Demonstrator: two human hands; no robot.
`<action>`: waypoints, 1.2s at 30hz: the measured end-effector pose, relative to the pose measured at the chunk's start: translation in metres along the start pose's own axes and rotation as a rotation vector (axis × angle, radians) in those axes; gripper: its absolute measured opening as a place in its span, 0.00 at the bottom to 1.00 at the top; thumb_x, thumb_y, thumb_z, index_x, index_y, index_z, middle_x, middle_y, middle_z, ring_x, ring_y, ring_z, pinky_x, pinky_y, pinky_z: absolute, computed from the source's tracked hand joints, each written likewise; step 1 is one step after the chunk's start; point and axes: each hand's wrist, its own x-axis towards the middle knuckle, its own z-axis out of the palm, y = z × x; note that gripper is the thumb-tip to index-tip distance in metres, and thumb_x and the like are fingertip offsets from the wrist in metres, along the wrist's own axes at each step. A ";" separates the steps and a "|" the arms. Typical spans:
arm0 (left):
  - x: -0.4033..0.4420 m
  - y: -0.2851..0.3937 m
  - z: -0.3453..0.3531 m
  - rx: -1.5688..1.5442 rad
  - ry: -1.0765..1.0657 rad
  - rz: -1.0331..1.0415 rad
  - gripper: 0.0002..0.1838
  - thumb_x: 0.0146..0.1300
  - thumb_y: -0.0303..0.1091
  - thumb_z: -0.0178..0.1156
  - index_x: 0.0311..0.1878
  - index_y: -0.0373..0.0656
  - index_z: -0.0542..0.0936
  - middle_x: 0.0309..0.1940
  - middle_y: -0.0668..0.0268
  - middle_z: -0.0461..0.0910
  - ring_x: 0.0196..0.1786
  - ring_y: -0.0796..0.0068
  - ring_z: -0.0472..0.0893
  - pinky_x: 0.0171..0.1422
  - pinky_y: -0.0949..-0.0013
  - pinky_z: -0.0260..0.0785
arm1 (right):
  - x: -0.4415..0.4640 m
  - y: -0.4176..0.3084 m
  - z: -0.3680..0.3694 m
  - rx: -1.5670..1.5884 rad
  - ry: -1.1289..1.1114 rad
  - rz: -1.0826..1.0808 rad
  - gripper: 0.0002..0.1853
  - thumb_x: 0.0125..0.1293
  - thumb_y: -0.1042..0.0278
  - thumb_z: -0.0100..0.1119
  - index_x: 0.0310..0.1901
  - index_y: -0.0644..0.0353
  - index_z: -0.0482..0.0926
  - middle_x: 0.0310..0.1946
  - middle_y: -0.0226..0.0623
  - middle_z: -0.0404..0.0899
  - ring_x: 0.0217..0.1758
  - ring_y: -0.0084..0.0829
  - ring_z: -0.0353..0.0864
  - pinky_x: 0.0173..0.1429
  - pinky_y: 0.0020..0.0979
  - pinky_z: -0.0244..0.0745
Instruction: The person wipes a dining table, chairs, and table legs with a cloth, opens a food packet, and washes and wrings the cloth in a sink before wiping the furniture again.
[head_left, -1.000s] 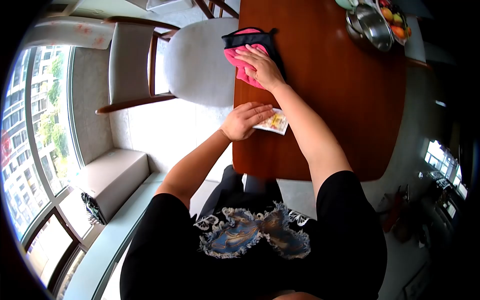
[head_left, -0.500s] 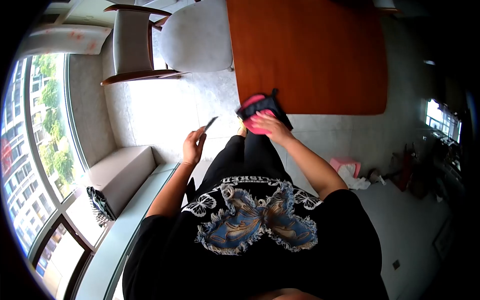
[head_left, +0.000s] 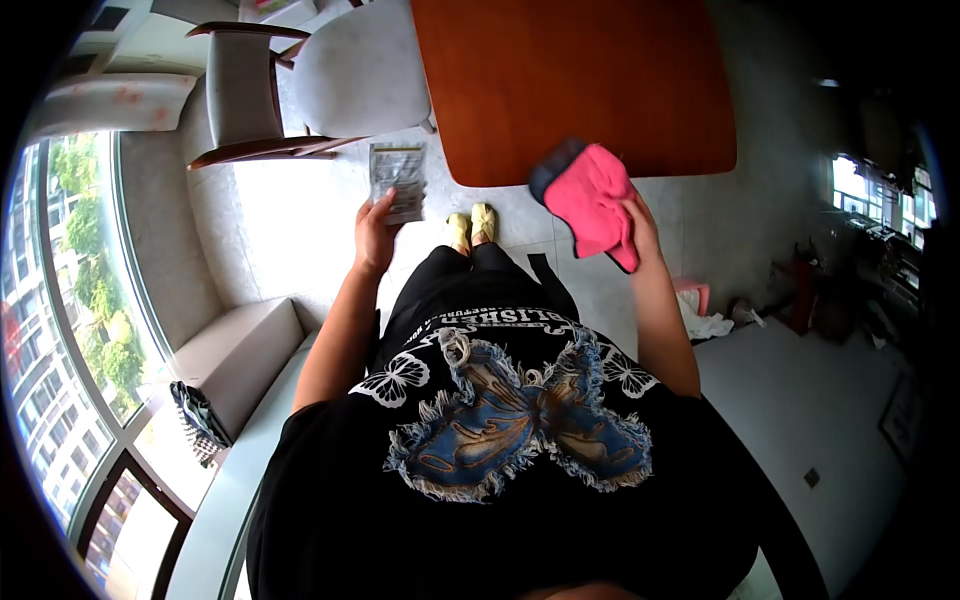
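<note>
My left hand (head_left: 375, 237) is closed, the thumb pressed on the face of a flat, silvery-grey packet (head_left: 399, 165) with printing on it. The packet stands out over the pale floor, left of my feet. Off to the right, my right hand (head_left: 645, 228) grips the edge of a soft pink-and-black fabric piece (head_left: 588, 200); what kind of article it is I cannot make out. Its pink face is turned up, with a dark band at the upper left end. The fabric overlaps the near edge of the brown table (head_left: 570, 90) in view; whether they touch I cannot tell.
A grey padded chair (head_left: 365, 80) stands at the table's left. Along the window on the left runs a ledge with a grey box-like bench (head_left: 240, 355) and folded cloth (head_left: 200, 420). A pink bin (head_left: 700, 293) with white plastic sits on the floor at right.
The packet has turned from edge-on to face-up and moved up and left. My right hand has moved right with the fabric piece, whose pink side now shows more fully.
</note>
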 end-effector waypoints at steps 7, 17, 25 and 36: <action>0.017 0.046 0.045 -0.833 -0.533 -0.212 0.26 0.73 0.47 0.57 0.69 0.44 0.76 0.69 0.58 0.77 0.73 0.57 0.73 0.83 0.46 0.53 | 0.032 0.008 0.149 0.374 -0.494 0.164 0.11 0.72 0.64 0.59 0.43 0.63 0.85 0.48 0.34 0.86 0.54 0.29 0.83 0.63 0.30 0.76; 0.070 0.153 -0.043 -0.356 -0.277 -0.003 0.23 0.77 0.45 0.57 0.65 0.38 0.77 0.58 0.61 0.84 0.61 0.64 0.82 0.71 0.58 0.71 | 0.085 0.050 0.298 0.406 -0.465 0.497 0.44 0.77 0.28 0.39 0.75 0.64 0.64 0.75 0.45 0.69 0.77 0.40 0.69 0.82 0.46 0.59; 0.075 0.230 -0.057 1.074 -0.852 0.380 0.18 0.71 0.47 0.65 0.55 0.45 0.88 0.86 0.56 0.44 0.87 0.47 0.37 0.87 0.47 0.32 | 0.115 0.092 0.417 0.537 -0.657 0.389 0.50 0.71 0.18 0.33 0.80 0.51 0.56 0.77 0.42 0.64 0.78 0.44 0.66 0.81 0.50 0.60; 0.062 0.247 -0.056 0.578 -0.671 0.016 0.23 0.74 0.42 0.64 0.62 0.33 0.81 0.55 0.63 0.84 0.52 0.76 0.80 0.61 0.69 0.72 | 0.150 0.089 0.428 0.057 -0.274 0.291 0.24 0.64 0.62 0.76 0.60 0.56 0.81 0.49 0.30 0.85 0.50 0.26 0.84 0.56 0.33 0.80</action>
